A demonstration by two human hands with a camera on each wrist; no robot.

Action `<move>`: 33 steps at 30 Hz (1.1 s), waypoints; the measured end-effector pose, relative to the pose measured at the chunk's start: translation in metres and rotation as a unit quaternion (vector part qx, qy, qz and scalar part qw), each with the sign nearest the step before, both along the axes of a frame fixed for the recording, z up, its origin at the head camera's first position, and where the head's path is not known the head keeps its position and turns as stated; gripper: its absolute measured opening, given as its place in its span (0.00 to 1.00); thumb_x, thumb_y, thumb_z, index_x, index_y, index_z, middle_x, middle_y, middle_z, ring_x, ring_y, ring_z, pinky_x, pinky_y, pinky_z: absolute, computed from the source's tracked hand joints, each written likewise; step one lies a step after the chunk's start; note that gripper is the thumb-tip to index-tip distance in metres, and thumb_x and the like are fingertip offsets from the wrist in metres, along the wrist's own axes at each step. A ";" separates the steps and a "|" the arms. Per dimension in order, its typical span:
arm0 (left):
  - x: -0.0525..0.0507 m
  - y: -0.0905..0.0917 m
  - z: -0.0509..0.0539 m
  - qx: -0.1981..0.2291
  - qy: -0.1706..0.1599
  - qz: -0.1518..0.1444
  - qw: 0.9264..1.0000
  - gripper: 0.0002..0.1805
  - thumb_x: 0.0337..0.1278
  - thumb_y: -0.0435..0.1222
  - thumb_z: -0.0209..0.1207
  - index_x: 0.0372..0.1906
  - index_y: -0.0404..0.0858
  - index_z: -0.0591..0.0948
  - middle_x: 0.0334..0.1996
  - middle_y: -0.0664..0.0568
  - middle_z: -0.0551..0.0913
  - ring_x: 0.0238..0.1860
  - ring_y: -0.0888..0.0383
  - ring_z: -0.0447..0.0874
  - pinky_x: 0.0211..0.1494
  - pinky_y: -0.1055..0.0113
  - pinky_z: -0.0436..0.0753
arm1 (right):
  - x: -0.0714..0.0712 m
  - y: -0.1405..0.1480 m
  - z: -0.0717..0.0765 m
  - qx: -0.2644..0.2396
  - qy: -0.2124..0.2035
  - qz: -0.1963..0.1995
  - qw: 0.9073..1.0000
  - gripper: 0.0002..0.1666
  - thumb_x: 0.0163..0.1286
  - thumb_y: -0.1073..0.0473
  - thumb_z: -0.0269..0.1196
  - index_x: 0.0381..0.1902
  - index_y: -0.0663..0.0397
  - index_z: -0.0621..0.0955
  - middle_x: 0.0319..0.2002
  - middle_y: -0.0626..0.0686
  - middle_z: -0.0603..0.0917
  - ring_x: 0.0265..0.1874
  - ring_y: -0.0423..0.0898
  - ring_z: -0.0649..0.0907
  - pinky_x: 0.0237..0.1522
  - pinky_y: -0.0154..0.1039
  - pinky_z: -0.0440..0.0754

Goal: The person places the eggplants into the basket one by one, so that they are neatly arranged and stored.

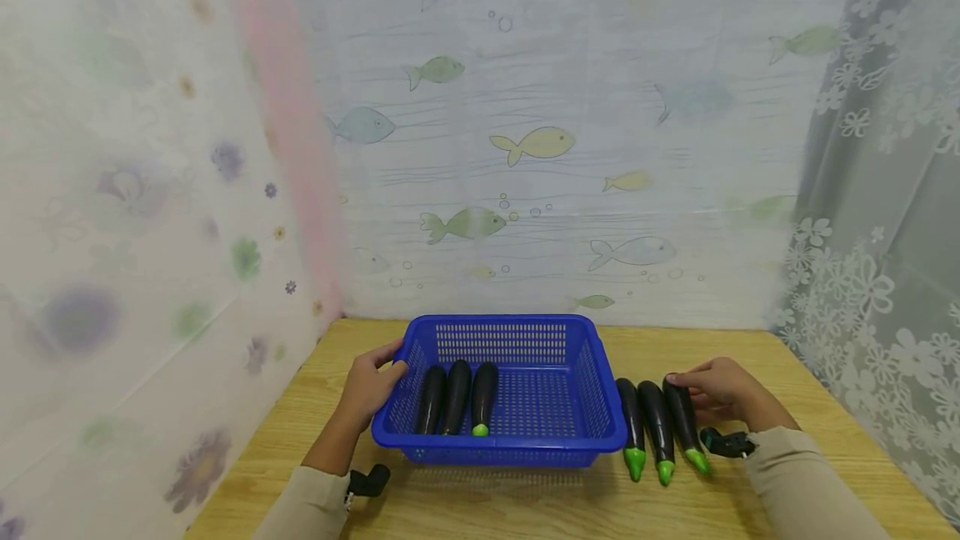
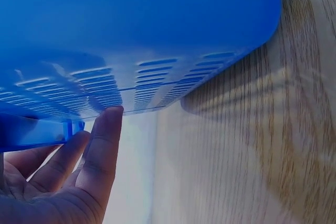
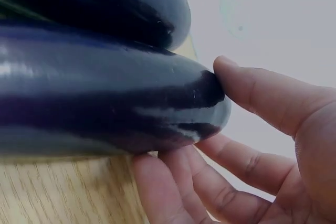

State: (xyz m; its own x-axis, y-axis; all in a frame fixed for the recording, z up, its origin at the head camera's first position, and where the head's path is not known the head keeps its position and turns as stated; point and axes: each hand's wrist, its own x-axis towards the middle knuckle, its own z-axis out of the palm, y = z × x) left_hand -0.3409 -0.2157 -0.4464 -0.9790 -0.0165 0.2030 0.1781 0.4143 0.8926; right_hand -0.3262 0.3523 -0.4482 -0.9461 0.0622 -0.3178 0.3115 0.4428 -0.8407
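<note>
The rightmost eggplant (image 1: 681, 417) lies on the wooden counter (image 1: 555, 508), green end toward the person, its dark rounded end pinched between the right hand (image 1: 724, 387)'s thumb and fingers. Just left of it lie two more eggplants (image 1: 657, 425), beside the blue basket (image 1: 498, 443), which holds three others (image 1: 457, 398) on its left side. Of the two hands, the left hand (image 1: 372, 382) grips the basket's left rim. Behind hangs a fish-printed sheet (image 1: 645, 148)

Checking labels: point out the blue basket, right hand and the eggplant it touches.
Blue basket (image 1: 502, 443): head view, front rim.
Right hand (image 1: 727, 385): head view, middle of hand.
Eggplant (image 3: 107, 93): right wrist view, dark body.
</note>
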 end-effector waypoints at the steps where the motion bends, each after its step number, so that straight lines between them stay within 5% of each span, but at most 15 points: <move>1: 0.000 0.000 0.000 0.000 0.000 0.000 1.000 0.30 0.68 0.36 0.59 0.74 0.38 0.74 0.70 0.37 0.76 0.66 0.37 0.79 0.61 0.45 0.84 | 0.000 0.001 0.000 0.000 0.002 0.001 1.000 0.36 0.71 0.47 0.68 0.61 0.74 0.78 0.42 0.60 0.87 0.36 0.48 0.90 0.40 0.47 0.90; 18: -0.005 -0.001 -0.004 0.004 -0.013 0.005 1.000 0.31 0.66 0.38 0.60 0.74 0.41 0.75 0.71 0.41 0.76 0.70 0.40 0.75 0.67 0.42 0.79 | 0.006 0.005 0.012 -0.017 0.017 0.007 1.000 0.36 0.70 0.46 0.69 0.61 0.74 0.79 0.46 0.59 0.86 0.39 0.46 0.89 0.44 0.48 0.90; 27: -0.004 -0.003 -0.004 0.008 -0.012 0.005 1.000 0.31 0.67 0.38 0.60 0.74 0.41 0.74 0.71 0.40 0.76 0.70 0.39 0.75 0.67 0.42 0.79 | 0.003 0.005 0.019 0.000 0.024 0.018 1.000 0.49 0.70 0.42 0.68 0.70 0.78 0.68 0.55 0.69 0.80 0.43 0.46 0.87 0.46 0.47 0.90; 33: -0.004 -0.002 -0.004 0.014 -0.013 -0.001 1.000 0.30 0.67 0.38 0.60 0.74 0.41 0.74 0.71 0.41 0.76 0.68 0.40 0.78 0.65 0.44 0.80 | 0.004 -0.001 0.030 -0.006 0.033 0.025 0.999 0.48 0.71 0.42 0.67 0.70 0.78 0.68 0.56 0.68 0.80 0.45 0.47 0.87 0.48 0.48 0.89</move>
